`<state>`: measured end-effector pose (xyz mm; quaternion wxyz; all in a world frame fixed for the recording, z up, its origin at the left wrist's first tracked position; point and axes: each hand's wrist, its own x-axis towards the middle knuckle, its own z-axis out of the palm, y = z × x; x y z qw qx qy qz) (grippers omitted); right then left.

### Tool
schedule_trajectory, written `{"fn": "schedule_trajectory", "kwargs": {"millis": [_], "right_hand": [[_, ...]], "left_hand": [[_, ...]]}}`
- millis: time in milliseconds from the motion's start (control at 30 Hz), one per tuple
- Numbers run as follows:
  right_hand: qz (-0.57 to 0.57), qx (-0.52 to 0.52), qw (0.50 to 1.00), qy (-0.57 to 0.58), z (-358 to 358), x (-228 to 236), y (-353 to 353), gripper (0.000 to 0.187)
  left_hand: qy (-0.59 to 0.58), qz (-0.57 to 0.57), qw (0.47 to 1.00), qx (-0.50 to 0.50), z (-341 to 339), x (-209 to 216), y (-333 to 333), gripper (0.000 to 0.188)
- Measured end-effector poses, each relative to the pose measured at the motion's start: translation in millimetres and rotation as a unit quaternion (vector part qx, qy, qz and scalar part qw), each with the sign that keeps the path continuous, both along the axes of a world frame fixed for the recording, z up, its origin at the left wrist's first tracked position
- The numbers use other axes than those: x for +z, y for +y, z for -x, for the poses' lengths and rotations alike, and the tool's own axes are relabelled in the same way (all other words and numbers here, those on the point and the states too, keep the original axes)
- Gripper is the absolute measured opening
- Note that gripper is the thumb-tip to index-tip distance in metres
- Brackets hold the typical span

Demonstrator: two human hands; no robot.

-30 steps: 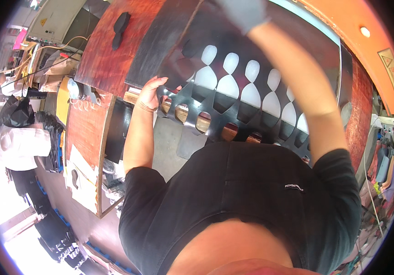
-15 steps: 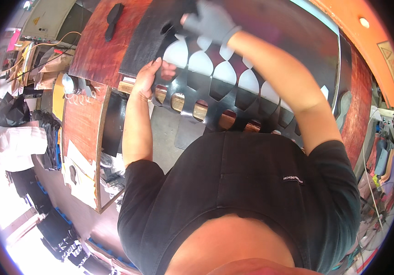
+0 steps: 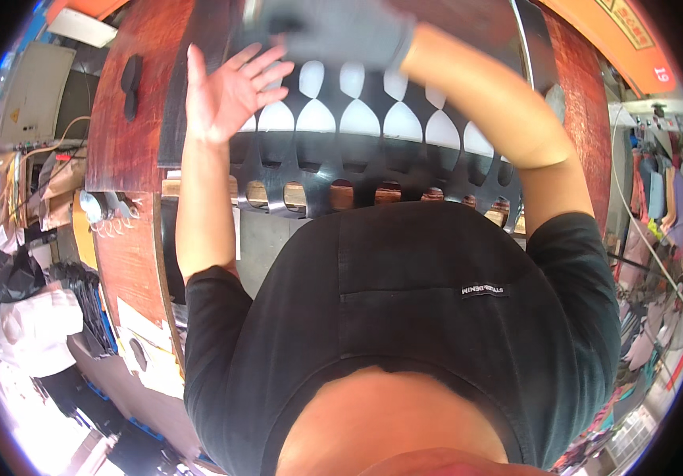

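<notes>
My left hand point(image 3: 230, 94) is raised at the left edge of a black perforated sheet point(image 3: 321, 176). Its fingers are spread, with the palm bare. My right hand point(image 3: 349, 36), in a grey glove, reaches across over the far part of the sheet. Motion blurs its fingers, so whether they grip anything is unclear. Rows of rounded, sole-like cut-outs run through the sheet. A white surface point(image 3: 359, 113) shows through the farther holes. The sheet's near edge hangs by my torso, and wood shows behind its lower holes.
A dark sole-shaped piece point(image 3: 130, 86) lies on the red-brown tabletop point(image 3: 115, 151) at left. Orange machinery point(image 3: 619, 40) stands at the far right. Left of me is a side table point(image 3: 128, 262) with papers; beyond it lie white and black bags point(image 3: 36, 325).
My left hand has left the sheet's edge and opened with fingers spread. My gloved right hand has shifted left relative to the sheet and is now more blurred. The whole view has turned.
</notes>
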<state>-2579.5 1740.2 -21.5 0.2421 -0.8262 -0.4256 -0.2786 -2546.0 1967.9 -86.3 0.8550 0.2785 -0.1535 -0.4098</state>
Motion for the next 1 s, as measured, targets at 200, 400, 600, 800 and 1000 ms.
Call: {"fn": "schedule_trajectory", "kwargs": {"millis": [200,400,600,800,1000], "right_hand": [[0.116,-0.019,0.991,-0.066,45,-56,-25,0.045],[-0.327,-0.118,0.828,0.440,50,-71,-28,0.074],[-0.110,-0.207,0.921,0.311,55,-56,-64,0.062],[0.100,-0.316,0.896,0.296,65,-78,-64,0.060],[0.062,-0.316,0.915,0.243,65,-102,-63,0.058]], "left_hand": [[0.116,-0.116,0.983,0.087,-5,-24,-41,0.035],[0.076,-0.126,0.941,0.306,24,-21,-99,0.040],[-0.051,-0.009,0.961,0.272,18,-18,-91,0.067],[-0.233,-0.319,0.867,0.303,0,-58,-92,0.038],[-0.123,-0.293,0.874,0.367,-9,-72,-99,0.032]]}}
